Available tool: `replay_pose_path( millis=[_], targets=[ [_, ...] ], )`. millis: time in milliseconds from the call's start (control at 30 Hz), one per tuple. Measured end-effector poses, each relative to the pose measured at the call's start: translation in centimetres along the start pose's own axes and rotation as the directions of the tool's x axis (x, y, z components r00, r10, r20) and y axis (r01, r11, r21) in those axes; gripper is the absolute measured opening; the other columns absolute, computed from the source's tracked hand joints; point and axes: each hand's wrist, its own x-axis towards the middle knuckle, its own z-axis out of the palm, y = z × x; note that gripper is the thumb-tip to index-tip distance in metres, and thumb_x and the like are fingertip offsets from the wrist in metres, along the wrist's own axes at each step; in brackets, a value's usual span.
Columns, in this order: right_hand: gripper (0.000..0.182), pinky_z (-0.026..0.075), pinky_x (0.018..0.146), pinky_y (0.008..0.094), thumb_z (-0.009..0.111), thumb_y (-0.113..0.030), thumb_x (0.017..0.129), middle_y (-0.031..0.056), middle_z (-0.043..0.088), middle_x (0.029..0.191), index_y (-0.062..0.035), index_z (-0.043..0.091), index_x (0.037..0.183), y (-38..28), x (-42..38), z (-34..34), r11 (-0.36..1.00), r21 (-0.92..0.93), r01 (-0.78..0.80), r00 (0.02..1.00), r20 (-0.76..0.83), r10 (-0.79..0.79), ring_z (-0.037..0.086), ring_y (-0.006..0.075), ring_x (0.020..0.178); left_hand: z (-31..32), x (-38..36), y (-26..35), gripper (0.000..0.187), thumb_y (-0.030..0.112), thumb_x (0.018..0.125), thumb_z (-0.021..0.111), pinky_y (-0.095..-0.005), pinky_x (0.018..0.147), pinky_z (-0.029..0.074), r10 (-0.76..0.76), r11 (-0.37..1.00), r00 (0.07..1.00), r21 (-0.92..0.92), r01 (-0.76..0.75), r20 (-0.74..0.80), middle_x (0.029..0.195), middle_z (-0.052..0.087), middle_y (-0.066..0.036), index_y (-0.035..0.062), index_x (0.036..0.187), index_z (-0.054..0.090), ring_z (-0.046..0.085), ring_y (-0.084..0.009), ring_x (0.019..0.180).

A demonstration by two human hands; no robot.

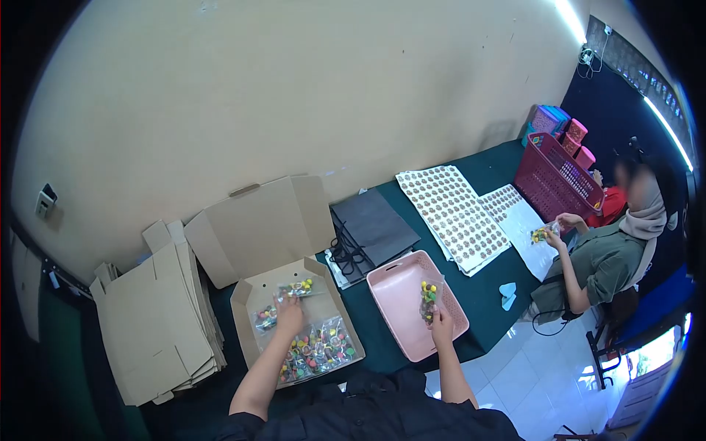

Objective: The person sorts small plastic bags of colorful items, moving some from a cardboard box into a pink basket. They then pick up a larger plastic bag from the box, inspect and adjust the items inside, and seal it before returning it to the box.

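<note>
My left hand (289, 314) reaches into an open cardboard box (254, 290), its fingers closed at the edge of a clear packet (300, 287) of small colourful pieces. Another such packet (265, 317) lies just left of that hand. Several more packets (320, 349) fill the front of the box, lying flat side by side. Over the pink plastic basket (390, 294), my right hand (442, 324) pinches the lower end of a clear packet (429, 300) with yellow, green and brown pieces inside. What exactly the pieces are is too small to tell.
Flat cardboard boxes (147, 316) are stacked at left. Black paper bags (375, 228) and printed sticker sheets (456, 213) lie toward the wall. At right, a seated co-worker (603, 257) holds a similar packet (543, 234) near a maroon basket (551, 176). Light blue pieces (507, 295) lie by the table edge.
</note>
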Motion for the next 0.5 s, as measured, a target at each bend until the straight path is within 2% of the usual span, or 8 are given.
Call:
replay_pose_path(
  millis=[133, 167, 200, 267, 300, 367, 400, 500],
  targets=[
    [0.034, 0.044, 0.045, 0.0201, 0.045, -0.029, 0.091, 0.0063, 0.058, 0.071, 0.0026, 0.059, 0.093, -0.2, 0.0, 0.8, 0.999, 0.041, -0.005, 0.999, 0.046, 0.003, 0.055, 0.0096, 0.054, -1.0, -1.9, 2.4, 0.038, 0.017, 0.078, 0.046, -0.055, 0.101, 0.019, 0.063, 0.993, 0.996, -0.107, -0.056, 0.063, 0.113, 0.054, -0.01, -0.0007, 0.11, 0.055, 0.045, -0.0302, 0.112],
    [0.034, 0.044, 0.045, 0.0201, 0.045, -0.029, 0.091, 0.0063, 0.058, 0.071, 0.0026, 0.059, 0.093, -0.3, 0.2, 1.0, 0.999, 0.038, -0.009, 0.999, 0.051, 0.007, 0.055, 0.0096, 0.054, -0.4, -2.2, 2.5, 0.032, 0.017, 0.077, 0.048, -0.0518, 0.094, 0.031, 0.103, 0.991, 0.992, -0.097, -0.095, 0.075, 0.103, 0.056, -0.01, 0.0014, 0.103, 0.057, 0.051, -0.0287, 0.1],
    [0.034, 0.044, 0.045, 0.0203, 0.046, -0.029, 0.091, 0.0064, 0.058, 0.072, 0.0026, 0.059, 0.093, -0.6, 0.3, 1.3, 0.999, 0.048, -0.007, 0.998, 0.06, 0.004, 0.054, 0.0096, 0.054, -0.4, -2.5, 2.7, 0.032, 0.017, 0.077, 0.048, -0.0518, 0.094, 0.031, 0.101, 0.991, 0.992, -0.098, -0.093, 0.079, 0.103, 0.056, -0.01, 0.0014, 0.103, 0.057, 0.051, -0.0287, 0.1],
    [0.035, 0.044, 0.046, 0.0205, 0.046, -0.029, 0.091, 0.0065, 0.059, 0.072, 0.0027, 0.059, 0.093, -0.7, 0.2, 1.8, 0.998, 0.055, -0.004, 0.998, 0.069, 0.0, 0.054, 0.0096, 0.054, -0.6, -3.0, 2.9, 0.029, 0.015, 0.075, 0.051, -0.0492, 0.088, 0.038, 0.106, 0.956, 0.984, -0.286, -0.061, 0.146, 0.101, 0.057, -0.01, 0.0057, 0.101, 0.058, 0.053, -0.0287, 0.097],
    [0.034, 0.042, 0.046, 0.021, 0.046, -0.028, 0.091, 0.0061, 0.058, 0.069, 0.0034, 0.059, 0.097, -0.9, 0.4, 2.0, 0.998, 0.065, 0.006, 0.999, 0.053, -0.009, 0.053, 0.0089, 0.053, -0.9, -2.9, 2.9, 0.029, 0.015, 0.075, 0.051, -0.0492, 0.088, 0.038, 0.107, 0.956, 0.984, -0.288, -0.062, 0.141, 0.101, 0.057, -0.01, 0.0057, 0.101, 0.058, 0.053, -0.0287, 0.097],
    [0.034, 0.041, 0.046, 0.0214, 0.047, -0.027, 0.091, 0.0057, 0.057, 0.067, 0.0041, 0.059, 0.1, -1.2, 0.6, 1.8, 0.997, 0.071, 0.013, 0.999, 0.035, -0.016, 0.051, 0.0083, 0.053, -1.2, -3.1, 2.3, 0.026, 0.013, 0.073, 0.053, -0.0479, 0.083, 0.041, 0.021, 0.825, 0.999, -0.564, -0.044, -0.048, 0.096, 0.058, -0.01, 0.0087, 0.098, 0.058, 0.055, -0.0293, 0.092],
    [0.034, 0.041, 0.046, 0.0213, 0.047, -0.026, 0.091, 0.006, 0.057, 0.068, 0.0042, 0.059, 0.1, -1.6, 0.5, 1.6, 0.998, 0.06, 0.02, 0.998, 0.051, -0.023, 0.051, 0.0083, 0.054, -1.1, -3.0, 1.7, 0.026, 0.013, 0.073, 0.053, -0.0479, 0.083, 0.041, 0.021, 0.824, 0.999, -0.566, -0.043, -0.045, 0.096, 0.058, -0.01, 0.0087, 0.098, 0.058, 0.055, -0.0293, 0.092],
    [0.034, 0.041, 0.047, 0.0213, 0.047, -0.026, 0.091, 0.0062, 0.058, 0.069, 0.0042, 0.058, 0.101, -2.4, 0.2, 1.2, 0.998, 0.061, 0.011, 0.997, 0.07, -0.015, 0.051, 0.0084, 0.054, -1.2, -2.6, -0.4, 0.036, 0.012, 0.073, 0.053, -0.0497, 0.09, 0.036, -0.11, 0.751, 0.988, -0.661, 0.009, -0.112, 0.111, 0.052, -0.014, 0.0101, 0.109, 0.054, 0.049, -0.0319, 0.104]
  ],
)
